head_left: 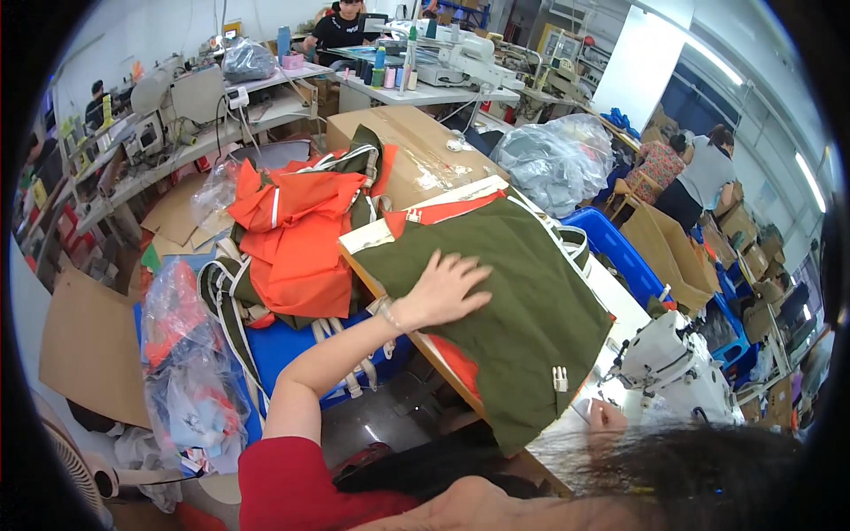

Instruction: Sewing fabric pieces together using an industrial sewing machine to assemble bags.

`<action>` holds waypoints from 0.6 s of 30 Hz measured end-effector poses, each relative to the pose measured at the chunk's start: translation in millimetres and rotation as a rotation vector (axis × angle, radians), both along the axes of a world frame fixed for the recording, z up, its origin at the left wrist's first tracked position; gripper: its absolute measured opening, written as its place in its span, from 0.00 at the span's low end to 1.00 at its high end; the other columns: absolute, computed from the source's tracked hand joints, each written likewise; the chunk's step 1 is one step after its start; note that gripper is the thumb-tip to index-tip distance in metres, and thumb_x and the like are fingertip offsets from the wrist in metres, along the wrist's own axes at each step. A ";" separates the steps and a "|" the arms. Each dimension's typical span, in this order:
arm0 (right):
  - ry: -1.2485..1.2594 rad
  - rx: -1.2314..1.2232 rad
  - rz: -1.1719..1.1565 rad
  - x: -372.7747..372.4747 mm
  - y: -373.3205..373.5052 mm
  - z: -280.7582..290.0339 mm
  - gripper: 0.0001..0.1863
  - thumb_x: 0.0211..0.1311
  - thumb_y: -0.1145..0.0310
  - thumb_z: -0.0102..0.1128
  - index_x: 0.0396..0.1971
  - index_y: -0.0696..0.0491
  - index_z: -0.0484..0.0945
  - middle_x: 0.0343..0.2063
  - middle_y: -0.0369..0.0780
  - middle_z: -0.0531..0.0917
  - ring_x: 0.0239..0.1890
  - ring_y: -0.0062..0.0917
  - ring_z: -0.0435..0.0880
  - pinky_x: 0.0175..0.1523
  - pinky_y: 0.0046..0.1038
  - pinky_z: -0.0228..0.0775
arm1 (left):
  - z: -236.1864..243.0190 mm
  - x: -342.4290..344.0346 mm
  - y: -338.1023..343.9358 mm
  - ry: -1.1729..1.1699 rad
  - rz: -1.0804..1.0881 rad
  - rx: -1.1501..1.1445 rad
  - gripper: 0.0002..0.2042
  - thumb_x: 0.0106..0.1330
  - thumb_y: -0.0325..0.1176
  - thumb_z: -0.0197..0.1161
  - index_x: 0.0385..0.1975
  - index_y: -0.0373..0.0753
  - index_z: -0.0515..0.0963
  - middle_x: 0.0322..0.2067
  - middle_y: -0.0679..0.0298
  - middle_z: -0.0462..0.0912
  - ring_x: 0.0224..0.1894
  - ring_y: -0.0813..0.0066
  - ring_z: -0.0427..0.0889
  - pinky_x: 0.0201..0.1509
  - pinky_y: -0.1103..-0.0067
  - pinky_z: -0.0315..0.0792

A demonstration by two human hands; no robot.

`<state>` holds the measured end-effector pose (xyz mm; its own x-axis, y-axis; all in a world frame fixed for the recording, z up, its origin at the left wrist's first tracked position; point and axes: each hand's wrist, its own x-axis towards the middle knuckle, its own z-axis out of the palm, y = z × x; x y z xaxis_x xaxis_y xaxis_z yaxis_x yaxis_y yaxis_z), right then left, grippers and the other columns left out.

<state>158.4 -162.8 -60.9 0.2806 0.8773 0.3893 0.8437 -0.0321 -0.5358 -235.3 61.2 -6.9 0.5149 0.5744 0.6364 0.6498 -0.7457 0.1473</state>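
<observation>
My left hand lies palm down with its fingers spread on a piece of olive-green fabric. The fabric is spread over the work table and hangs past its near left edge. White trim runs along its far edges, orange cloth shows beneath it, and a white plastic buckle sits near its lower right. Part of my right hand shows beside the white sewing machine; dark hair covers much of that area, and its fingers cannot be made out.
Orange and green sewn pieces with straps are heaped on a blue bin left of the table. A cardboard box stands behind. Another blue bin is at the right. Bagged goods lie far left. Several people work in the background.
</observation>
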 end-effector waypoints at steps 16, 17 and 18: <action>-0.500 0.115 0.016 -85.0 43.2 31.8 0.18 0.56 0.72 0.60 0.49 0.57 0.77 0.42 0.43 0.79 0.44 0.39 0.77 0.49 0.36 0.70 | -41.6 61.2 -159.2 0.078 0.017 -0.046 0.32 0.60 0.54 0.61 0.58 0.35 0.72 0.56 0.40 0.72 0.48 0.52 0.73 0.56 0.62 0.67; -0.499 0.108 0.010 -85.0 42.6 31.6 0.18 0.56 0.72 0.60 0.49 0.57 0.77 0.42 0.43 0.79 0.44 0.39 0.77 0.49 0.36 0.70 | -42.0 60.8 -158.4 0.077 0.007 -0.040 0.32 0.61 0.53 0.60 0.59 0.35 0.72 0.56 0.40 0.72 0.48 0.52 0.73 0.56 0.62 0.67; -0.491 0.100 0.005 -85.3 42.7 32.2 0.18 0.56 0.73 0.60 0.49 0.57 0.77 0.42 0.43 0.79 0.44 0.39 0.77 0.48 0.36 0.71 | -42.4 60.4 -157.6 0.078 -0.003 -0.033 0.32 0.61 0.53 0.60 0.59 0.35 0.72 0.56 0.40 0.72 0.48 0.52 0.73 0.56 0.62 0.67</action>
